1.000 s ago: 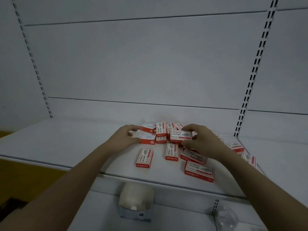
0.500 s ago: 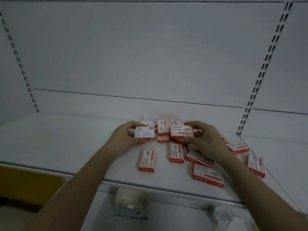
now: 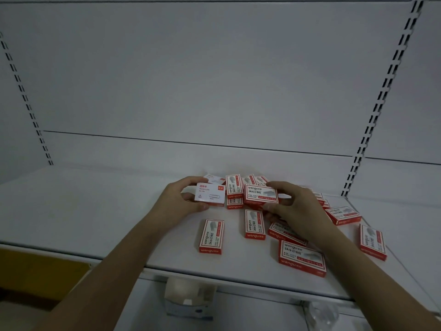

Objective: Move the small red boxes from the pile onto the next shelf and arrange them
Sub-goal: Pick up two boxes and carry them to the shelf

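A white shelf [image 3: 95, 211] spans the lower half of the frame beneath a white back panel [image 3: 214, 80] flanked by slotted uprights [image 3: 381, 96], and the pile of small red staple boxes [image 3: 248, 185] lies scattered right of centre, with loose ones such as the box at lower centre [image 3: 211, 236] and another at lower right [image 3: 302, 258] lying flat nearer the shelf's front edge. At centre, the left hand [image 3: 177, 201] grips a white-faced paper clip box [image 3: 210, 194] between thumb and curled fingers, just above the shelf, while the right hand [image 3: 296, 206] pinches a red staple box [image 3: 261, 194] raised at the pile's front. Below the shelf, at bottom centre, sits an open white carton [image 3: 188, 299].
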A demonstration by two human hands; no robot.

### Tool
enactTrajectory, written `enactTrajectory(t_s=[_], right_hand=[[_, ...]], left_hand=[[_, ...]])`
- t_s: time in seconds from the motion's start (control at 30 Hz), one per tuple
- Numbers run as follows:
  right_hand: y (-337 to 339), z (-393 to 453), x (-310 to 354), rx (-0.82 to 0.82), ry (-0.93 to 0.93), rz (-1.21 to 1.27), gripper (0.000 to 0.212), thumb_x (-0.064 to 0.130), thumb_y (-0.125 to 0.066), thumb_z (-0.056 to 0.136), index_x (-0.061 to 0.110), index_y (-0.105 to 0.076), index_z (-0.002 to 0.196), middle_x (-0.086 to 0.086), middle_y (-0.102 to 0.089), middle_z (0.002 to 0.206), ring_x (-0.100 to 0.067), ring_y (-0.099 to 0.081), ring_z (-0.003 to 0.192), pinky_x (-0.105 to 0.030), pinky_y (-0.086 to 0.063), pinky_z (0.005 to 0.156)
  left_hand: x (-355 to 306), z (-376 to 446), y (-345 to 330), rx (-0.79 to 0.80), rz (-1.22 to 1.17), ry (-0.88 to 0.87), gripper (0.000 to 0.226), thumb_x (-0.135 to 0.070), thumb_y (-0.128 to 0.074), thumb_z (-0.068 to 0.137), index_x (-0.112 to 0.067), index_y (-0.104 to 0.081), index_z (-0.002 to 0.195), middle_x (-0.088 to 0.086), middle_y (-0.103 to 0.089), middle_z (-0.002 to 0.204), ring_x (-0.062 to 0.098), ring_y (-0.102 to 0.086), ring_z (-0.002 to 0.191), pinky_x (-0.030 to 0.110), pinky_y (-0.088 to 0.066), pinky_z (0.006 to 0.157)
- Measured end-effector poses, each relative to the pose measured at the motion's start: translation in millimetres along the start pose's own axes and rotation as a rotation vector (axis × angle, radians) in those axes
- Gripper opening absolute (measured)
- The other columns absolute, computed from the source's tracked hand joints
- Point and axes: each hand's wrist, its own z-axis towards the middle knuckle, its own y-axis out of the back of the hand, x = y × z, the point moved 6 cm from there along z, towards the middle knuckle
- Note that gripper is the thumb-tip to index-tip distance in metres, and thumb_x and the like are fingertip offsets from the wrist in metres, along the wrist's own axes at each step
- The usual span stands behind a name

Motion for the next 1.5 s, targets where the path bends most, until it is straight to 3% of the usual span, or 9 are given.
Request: enactTrajectory(t_s=[0.23,0.37,0.63,0.77,0.9,1.0,1.13,1.27,1.5], right_hand=[[4.4,-2.0,12.5,-0.038,0.013,-0.14,0.044,0.023,-0.07,0.086,0.025,-0.057,0.128,0.009,-0.073,0.085,-0.004,-0.071,0.068,-0.013,-0.051,0.055],[9.6,-9.3,27.5,-0.126,0.043,-0.297,0.046,0.027,-0.072,0.084,0.029,-0.057,0.128,0.014,-0.063,0.099,-0.002,-0.063,0.077,-0.009,-0.046,0.054],[27.3,-35.2,40.0,-0.273,0.023,-0.219,0.047,0.022,-0.074,0.083,0.032,-0.057,0.126,0.006,-0.065,0.102,-0.013,-0.066,0.083,-0.022,-0.057,0.062],[43.5,-51.3,35.3,-0.305,-0.03,-0.121,0.04,0.018,-0.074,0.083,0.026,-0.065,0.121,-0.003,-0.071,0.096,-0.015,-0.071,0.079,-0.031,-0.061,0.066],[62.2,-73.3,26.6,-0.327,-0.087,-0.018,0.041,0.014,-0.073,0.083,0.017,-0.065,0.123,0.003,-0.07,0.093,-0.009,-0.07,0.076,-0.013,-0.053,0.057],[82.8,-94.9,18.7,-0.346,-0.104,0.004,0.039,0.012,-0.073,0.084,0.016,-0.066,0.122,0.001,-0.071,0.089,-0.004,-0.068,0.065,-0.015,-0.051,0.049],[122.4,-129.4,1.9,-0.371,-0.129,0.027,0.042,0.008,-0.074,0.082,0.012,-0.066,0.123,-0.001,-0.074,0.087,-0.013,-0.073,0.071,-0.023,-0.059,0.071],[171.2,-172.5,-9.2,-0.392,-0.13,0.015,0.039,0.006,-0.074,0.082,0.009,-0.067,0.12,-0.002,-0.074,0.083,-0.011,-0.073,0.068,-0.013,-0.048,0.058],[265.9,-260.2,-32.2,-0.476,-0.148,-0.058,0.039,0.015,-0.077,0.08,0.016,-0.068,0.118,-0.003,-0.074,0.082,-0.013,-0.069,0.065,-0.013,-0.042,0.048]], left_hand=[[-8.5,-0.8,4.1,-0.006,-0.013,-0.042,0.051,-0.002,-0.079,0.073,-0.023,-0.063,0.117,-0.009,-0.069,0.113,0.009,-0.071,0.089,0.014,-0.053,0.073],[-23.9,-3.2,3.7,0.026,-0.053,-0.082,0.051,0.0,-0.08,0.071,-0.023,-0.064,0.114,-0.006,-0.069,0.109,0.017,-0.072,0.083,0.02,-0.057,0.071],[-47.5,-8.1,-8.0,0.16,-0.084,-0.114,0.05,0.003,-0.079,0.071,-0.021,-0.064,0.113,-0.005,-0.067,0.109,0.013,-0.068,0.095,0.031,-0.061,0.071],[-59.5,-10.3,-19.6,0.181,-0.065,-0.121,0.048,-0.002,-0.081,0.07,-0.026,-0.064,0.109,-0.006,-0.066,0.109,0.009,-0.067,0.094,0.022,-0.058,0.07],[-77.6,-14.7,-38.3,0.176,-0.017,-0.142,0.049,-0.011,-0.084,0.069,-0.03,-0.064,0.109,-0.011,-0.066,0.109,0.008,-0.063,0.101,0.014,-0.053,0.071],[-91.7,-23.6,-60.1,0.212,-0.014,-0.134,0.05,-0.011,-0.084,0.069,-0.025,-0.065,0.113,-0.009,-0.067,0.106,0.006,-0.065,0.093,0.012,-0.053,0.065],[-109.7,-37.2,-97.2,0.25,0.012,-0.134,0.049,-0.011,-0.083,0.07,-0.021,-0.065,0.115,-0.009,-0.067,0.106,0.005,-0.064,0.095,0.013,-0.054,0.069],[-137.5,-60.7,-145.2,0.279,-0.026,-0.139,0.047,-0.011,-0.083,0.071,-0.022,-0.065,0.113,-0.009,-0.067,0.104,0.002,-0.067,0.084,0.011,-0.052,0.063],[-191.9,-110.6,-257.9,0.39,-0.16,-0.092,0.051,0.004,-0.08,0.069,-0.007,-0.064,0.116,0.011,-0.069,0.107,0.027,-0.073,0.081,0.032,-0.06,0.074]])
